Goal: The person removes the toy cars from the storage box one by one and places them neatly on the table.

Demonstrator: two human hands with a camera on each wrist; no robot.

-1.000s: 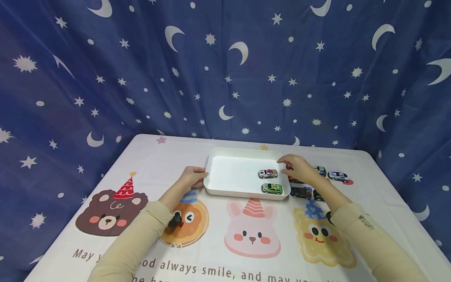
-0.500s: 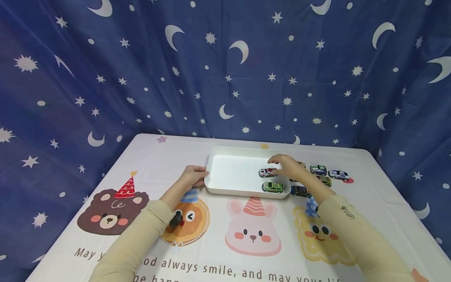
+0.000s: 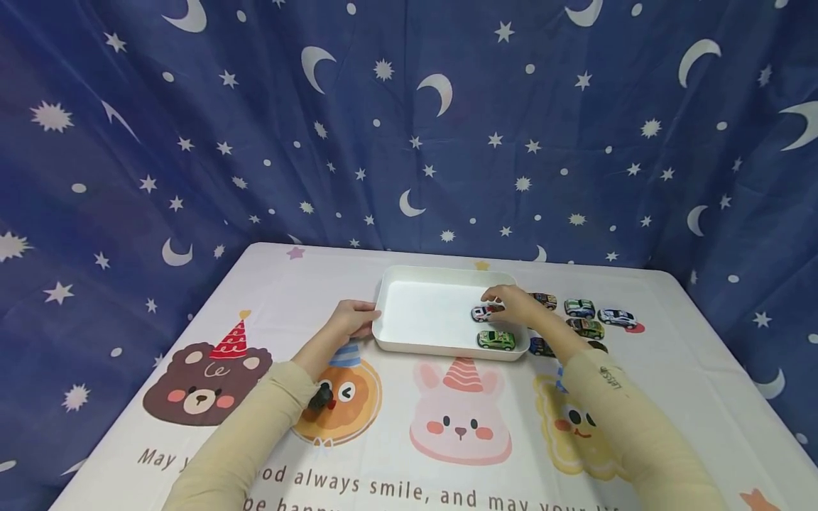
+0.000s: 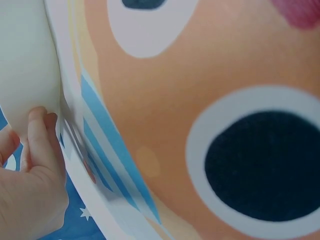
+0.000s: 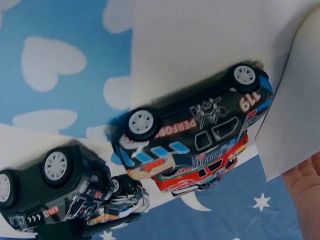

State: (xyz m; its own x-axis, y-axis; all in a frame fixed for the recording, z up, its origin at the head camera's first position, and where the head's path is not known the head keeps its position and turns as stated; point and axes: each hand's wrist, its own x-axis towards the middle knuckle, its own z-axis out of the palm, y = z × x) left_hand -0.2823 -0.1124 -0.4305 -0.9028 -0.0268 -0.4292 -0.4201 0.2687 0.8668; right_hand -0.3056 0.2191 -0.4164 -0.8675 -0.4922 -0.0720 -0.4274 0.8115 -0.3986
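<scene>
In the head view a white tray (image 3: 422, 341) stands mid-table. My left hand (image 3: 353, 319) grips its left end; in the left wrist view, fingers (image 4: 42, 135) bend against the tray wall (image 4: 30, 60). My right hand (image 3: 514, 305) reaches over the tray's right end, thumb and forefinger pinching a white and red toy car (image 3: 481, 314), whose right part they cover. A green toy car (image 3: 495, 341) lies nearer the tray's front wall. From the right wrist only part of that hand (image 5: 306, 187) shows, beside the tray wall (image 5: 295, 120).
Several toy cars lie right of the tray, among them a blue and white one (image 3: 616, 317), a green one (image 3: 585, 328) and a black one (image 5: 200, 117). The tablecloth (image 3: 307, 284) has cartoon prints. A blue star-patterned curtain (image 3: 358, 177) hangs behind the table.
My right hand has moved left from the tray's right rim to the white and red toy car, and its fingers have closed in around it. The left hand keeps its hold on the tray.
</scene>
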